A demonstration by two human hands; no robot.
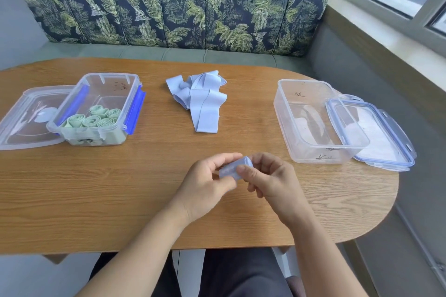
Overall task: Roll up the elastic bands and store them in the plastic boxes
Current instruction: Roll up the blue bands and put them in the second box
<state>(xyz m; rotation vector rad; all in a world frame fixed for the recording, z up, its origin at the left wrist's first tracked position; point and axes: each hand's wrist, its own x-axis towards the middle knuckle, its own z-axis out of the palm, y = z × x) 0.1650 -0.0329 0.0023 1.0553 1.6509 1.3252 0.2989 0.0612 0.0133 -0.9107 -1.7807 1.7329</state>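
Observation:
Both hands hold a small roll of pale blue elastic band (231,169) just above the table's near middle. My left hand (207,184) grips its left side with curled fingers and my right hand (270,179) pinches its right end. A loose pile of pale blue bands (200,97) lies at the table's far middle. The left plastic box (109,82) with blue clips holds several rolled green bands (96,118). On the right stands a clear plastic box (311,113) with no bands visible in it.
A clear lid (21,123) lies left of the left box. Another lid (376,132) with a blue rim leans on the right box. The wooden table (96,188) is rounded at its right end. A leaf-patterned sofa (169,5) stands behind it, a window sill at right.

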